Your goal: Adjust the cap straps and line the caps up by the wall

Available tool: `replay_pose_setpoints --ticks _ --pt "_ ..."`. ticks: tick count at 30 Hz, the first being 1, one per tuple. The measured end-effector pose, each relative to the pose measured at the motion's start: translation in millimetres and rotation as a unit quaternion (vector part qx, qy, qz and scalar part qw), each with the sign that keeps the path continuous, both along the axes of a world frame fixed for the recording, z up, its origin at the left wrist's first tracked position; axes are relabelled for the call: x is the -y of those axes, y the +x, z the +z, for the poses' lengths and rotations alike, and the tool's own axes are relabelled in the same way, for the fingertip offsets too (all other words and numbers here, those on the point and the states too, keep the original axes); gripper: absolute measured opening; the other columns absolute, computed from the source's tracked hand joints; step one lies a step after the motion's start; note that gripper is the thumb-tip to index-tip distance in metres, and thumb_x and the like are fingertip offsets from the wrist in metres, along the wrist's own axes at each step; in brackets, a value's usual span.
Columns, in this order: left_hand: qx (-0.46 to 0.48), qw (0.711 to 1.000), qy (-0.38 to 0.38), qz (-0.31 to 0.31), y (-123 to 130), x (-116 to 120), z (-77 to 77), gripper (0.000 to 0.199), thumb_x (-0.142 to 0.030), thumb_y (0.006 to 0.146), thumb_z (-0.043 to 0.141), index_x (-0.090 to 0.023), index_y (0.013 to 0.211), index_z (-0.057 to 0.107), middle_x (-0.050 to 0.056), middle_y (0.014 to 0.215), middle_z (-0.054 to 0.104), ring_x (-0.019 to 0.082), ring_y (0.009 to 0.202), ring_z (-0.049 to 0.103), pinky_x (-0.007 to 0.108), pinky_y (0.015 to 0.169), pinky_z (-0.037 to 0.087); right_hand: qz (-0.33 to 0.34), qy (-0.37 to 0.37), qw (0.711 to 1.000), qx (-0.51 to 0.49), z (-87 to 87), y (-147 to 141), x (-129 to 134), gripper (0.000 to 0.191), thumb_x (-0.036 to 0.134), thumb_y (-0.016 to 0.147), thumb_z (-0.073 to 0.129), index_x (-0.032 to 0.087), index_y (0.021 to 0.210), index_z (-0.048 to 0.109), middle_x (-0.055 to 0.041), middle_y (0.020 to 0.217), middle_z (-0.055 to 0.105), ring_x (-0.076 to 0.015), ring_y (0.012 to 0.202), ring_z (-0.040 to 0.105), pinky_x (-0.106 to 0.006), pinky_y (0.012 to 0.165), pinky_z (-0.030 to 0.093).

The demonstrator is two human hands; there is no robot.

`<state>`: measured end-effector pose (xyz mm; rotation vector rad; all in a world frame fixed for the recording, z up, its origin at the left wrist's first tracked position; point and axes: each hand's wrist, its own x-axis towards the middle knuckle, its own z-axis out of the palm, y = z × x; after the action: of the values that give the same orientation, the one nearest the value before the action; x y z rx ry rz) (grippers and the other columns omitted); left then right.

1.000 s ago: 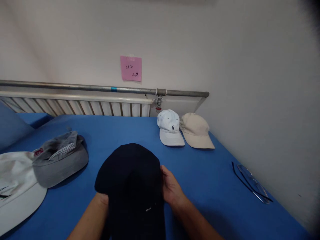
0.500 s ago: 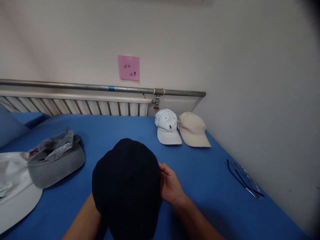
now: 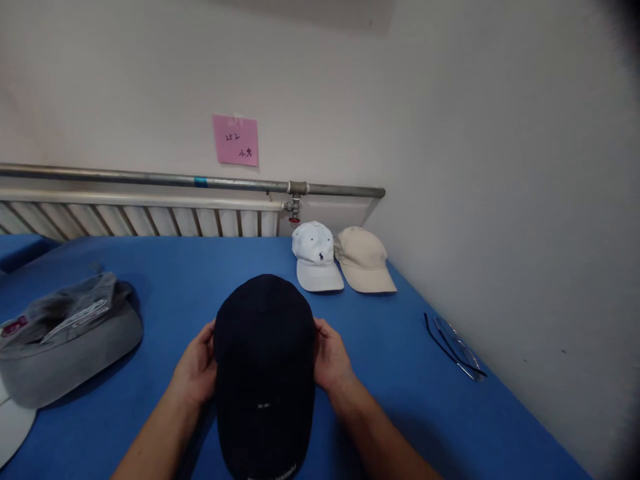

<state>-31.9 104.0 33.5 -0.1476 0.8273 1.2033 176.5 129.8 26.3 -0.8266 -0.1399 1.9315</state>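
Note:
Between my hands is a dark navy baseball cap [image 3: 265, 353], crown away from me and brim toward me, with small pale lettering near the brim's edge. My left hand [image 3: 197, 363] grips its left side, and my right hand [image 3: 331, 353] grips its right side; some fingertips are hidden behind the cap. Beyond it, a white baseball cap [image 3: 316, 257] with a small dark emblem stands beside a beige baseball cap [image 3: 365, 260]. To the left lies a grey cap [image 3: 75, 340], partly over a white cap [image 3: 15, 427] cut off by the frame.
A blue sheet [image 3: 190, 267] covers the surface. Eyeglasses [image 3: 455, 347] lie near its right edge by the wall. At the back run a radiator [image 3: 185, 220] and a metal pipe [image 3: 240, 183], with a pink note [image 3: 236, 140] above.
The navy cap has turned so its brim points more directly toward me. My left hand, earlier hidden behind the cap, now shows at its left side. The view has shifted right.

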Motion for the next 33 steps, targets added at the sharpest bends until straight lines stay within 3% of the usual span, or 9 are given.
replay_pose_setpoints --ticks 3,7,12,18,23,26,29,33 --pt "-0.049 0.997 0.021 0.056 3.6 -1.7 6.1 0.036 -0.022 0.1 0.039 -0.015 0.075 0.064 0.002 0.058 0.065 0.014 0.053 0.066 0.026 0.062 0.059 -0.024 0.002 1.0 0.009 -5.5 2.1 -6.3 0.022 0.021 0.084 0.053 0.019 0.067 0.067 0.0013 0.064 0.071 -0.0159 0.063 0.068 -0.028 0.072 0.051" --pt "-0.098 0.992 0.022 0.07 8.2 -0.8 14.4 0.038 -0.011 0.098 0.038 -0.014 0.069 0.062 0.0 0.05 0.063 0.01 0.039 0.061 0.018 0.05 0.055 -0.018 0.009 1.0 0.022 -9.5 4.0 -9.7 0.017 0.022 0.083 0.057 0.018 0.072 0.069 0.0001 0.064 0.071 -0.0175 0.072 0.07 -0.028 0.075 0.052" --pt "-0.074 0.994 0.043 0.068 6.2 -2.1 5.8 0.038 -0.015 0.099 0.035 -0.015 0.074 0.063 0.0 0.052 0.064 0.011 0.043 0.064 0.016 0.047 0.053 -0.011 0.026 0.999 0.045 -14.6 1.4 -11.4 0.012 0.025 0.082 0.062 0.018 0.08 0.072 0.0002 0.072 0.074 -0.0164 0.073 0.069 -0.027 0.077 0.051" --pt "-0.056 0.997 0.041 0.032 1.8 -4.2 -2.7 0.031 -0.018 0.098 0.038 -0.012 0.091 0.067 0.006 0.063 0.07 0.019 0.061 0.072 0.03 0.072 0.06 -0.005 0.051 0.998 0.046 -18.6 4.1 -16.1 0.015 0.026 0.088 0.059 0.018 0.08 0.07 0.0006 0.074 0.074 -0.0132 0.066 0.068 -0.023 0.069 0.05" --pt "-0.069 0.996 0.037 0.049 1.3 -4.0 0.4 0.033 -0.016 0.098 0.038 -0.014 0.081 0.066 0.003 0.06 0.067 0.013 0.048 0.066 0.025 0.068 0.059 0.043 0.054 0.998 0.007 -18.3 12.9 -15.2 0.022 0.027 0.092 0.052 0.016 0.084 0.068 -0.0002 0.07 0.073 -0.0123 0.061 0.067 -0.024 0.07 0.05" --pt "-0.076 0.995 0.029 0.055 1.2 -2.9 3.9 0.031 -0.012 0.096 0.041 -0.013 0.076 0.065 0.003 0.061 0.067 0.013 0.05 0.066 0.024 0.068 0.059 0.077 0.049 0.996 -0.008 -14.7 12.3 -9.9 0.024 0.027 0.093 0.048 0.015 0.088 0.068 -0.0023 0.072 0.073 -0.0148 0.067 0.069 -0.028 0.077 0.051" --pt "-0.071 0.996 0.021 0.049 0.4 -1.4 8.3 0.025 -0.007 0.091 0.045 -0.012 0.078 0.066 0.004 0.063 0.068 0.016 0.06 0.07 0.028 0.074 0.059 0.113 0.074 0.99 -0.035 -8.4 12.0 -4.2 0.035 0.039 0.093 0.045 0.014 0.097 0.069 -0.0062 0.081 0.075 -0.0203 0.08 0.071 -0.036 0.084 0.05" --pt "-0.057 0.997 0.012 0.043 0.0 0.5 13.1 0.026 -0.006 0.089 0.044 -0.012 0.088 0.069 0.007 0.072 0.072 0.022 0.072 0.073 0.032 0.076 0.059 0.184 0.126 0.973 -0.063 -4.6 14.7 1.9 0.037 0.05 0.083 0.058 0.017 0.095 0.07 -0.006 0.085 0.075 -0.0241 0.094 0.069 -0.041 0.092 0.045"
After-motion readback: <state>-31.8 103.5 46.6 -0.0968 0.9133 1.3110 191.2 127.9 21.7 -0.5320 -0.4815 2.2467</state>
